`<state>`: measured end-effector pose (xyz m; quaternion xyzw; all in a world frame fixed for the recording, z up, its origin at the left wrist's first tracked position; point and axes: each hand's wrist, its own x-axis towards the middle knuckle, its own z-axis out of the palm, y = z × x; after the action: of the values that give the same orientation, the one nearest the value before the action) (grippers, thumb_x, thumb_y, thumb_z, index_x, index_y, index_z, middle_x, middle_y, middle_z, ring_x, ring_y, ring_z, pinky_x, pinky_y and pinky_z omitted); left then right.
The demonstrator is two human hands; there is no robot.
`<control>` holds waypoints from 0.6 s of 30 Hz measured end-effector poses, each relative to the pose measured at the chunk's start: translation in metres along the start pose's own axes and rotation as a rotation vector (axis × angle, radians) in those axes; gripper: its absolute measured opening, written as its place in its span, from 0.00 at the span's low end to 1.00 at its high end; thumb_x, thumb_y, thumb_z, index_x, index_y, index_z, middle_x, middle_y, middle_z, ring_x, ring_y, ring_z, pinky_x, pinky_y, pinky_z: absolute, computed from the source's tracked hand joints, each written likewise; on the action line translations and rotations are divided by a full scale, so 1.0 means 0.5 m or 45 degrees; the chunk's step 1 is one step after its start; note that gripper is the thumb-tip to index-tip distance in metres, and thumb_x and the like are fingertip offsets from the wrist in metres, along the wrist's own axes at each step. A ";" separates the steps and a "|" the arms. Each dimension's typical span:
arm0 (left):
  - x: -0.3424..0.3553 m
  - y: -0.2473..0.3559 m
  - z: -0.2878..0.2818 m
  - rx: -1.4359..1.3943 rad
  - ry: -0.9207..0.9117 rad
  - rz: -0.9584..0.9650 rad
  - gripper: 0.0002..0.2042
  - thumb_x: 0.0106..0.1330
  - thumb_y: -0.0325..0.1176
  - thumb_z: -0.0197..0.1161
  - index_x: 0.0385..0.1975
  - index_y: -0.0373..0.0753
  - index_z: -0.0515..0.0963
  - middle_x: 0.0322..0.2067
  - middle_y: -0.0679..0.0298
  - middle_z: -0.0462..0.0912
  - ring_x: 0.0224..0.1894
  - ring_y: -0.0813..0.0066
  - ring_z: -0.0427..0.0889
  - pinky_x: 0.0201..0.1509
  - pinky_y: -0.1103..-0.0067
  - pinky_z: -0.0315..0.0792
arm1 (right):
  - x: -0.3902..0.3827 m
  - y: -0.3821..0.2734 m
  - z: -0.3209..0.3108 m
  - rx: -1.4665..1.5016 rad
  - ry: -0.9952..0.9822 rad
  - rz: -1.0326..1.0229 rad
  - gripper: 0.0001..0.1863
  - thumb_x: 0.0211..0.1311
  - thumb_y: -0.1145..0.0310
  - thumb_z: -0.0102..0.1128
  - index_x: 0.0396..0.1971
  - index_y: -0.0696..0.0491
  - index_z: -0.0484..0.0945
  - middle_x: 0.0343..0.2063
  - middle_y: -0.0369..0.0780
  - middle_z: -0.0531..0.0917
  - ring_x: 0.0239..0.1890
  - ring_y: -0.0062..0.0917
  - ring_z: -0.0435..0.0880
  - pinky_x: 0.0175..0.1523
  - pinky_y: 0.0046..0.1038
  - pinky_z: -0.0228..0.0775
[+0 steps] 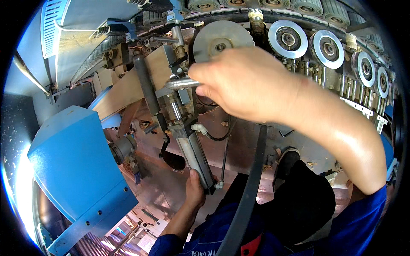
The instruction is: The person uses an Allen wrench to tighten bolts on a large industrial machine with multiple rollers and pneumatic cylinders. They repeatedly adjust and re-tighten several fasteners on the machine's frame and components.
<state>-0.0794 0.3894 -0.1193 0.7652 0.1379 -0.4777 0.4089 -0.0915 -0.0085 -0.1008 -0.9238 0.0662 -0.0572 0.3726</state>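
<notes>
In the head view, my right hand point(230, 81) is closed on a short steel bar point(179, 83), probably a wrench or handle, at the top of a pneumatic cylinder assembly. The cylinder point(190, 153), with a chromed rod point(175, 109), white elbow fittings point(199, 128) and black hoses, slants down toward me. My left hand point(194, 187) wraps round its lower end. A dark padded handle point(146, 85) and a pale wooden board point(115, 98) lie just left of the rod. A large grey disc point(213, 34) is behind my right hand, which hides part of it.
A blue machine housing point(72, 162) fills the lower left. Steel-rimmed wheels point(324, 42) run along the upper right, below a row of grey ribbed rollers point(273, 4). A dark bar point(252, 179) rises beside my body. My dark shoe point(286, 160) is on the floor below.
</notes>
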 end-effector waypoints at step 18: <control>-0.003 0.007 0.015 -0.036 0.040 0.032 0.44 0.69 0.74 0.42 0.47 0.26 0.73 0.34 0.50 0.83 0.38 0.59 0.86 0.43 0.67 0.80 | 0.095 -0.011 -0.067 -0.334 -0.227 -0.140 0.09 0.66 0.67 0.61 0.32 0.54 0.86 0.31 0.45 0.88 0.38 0.39 0.90 0.43 0.40 0.82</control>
<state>-0.0827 0.3817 -0.1179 0.7685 0.1415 -0.4585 0.4233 -0.0492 -0.0355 -0.0703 -0.9682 -0.0107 0.0138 0.2494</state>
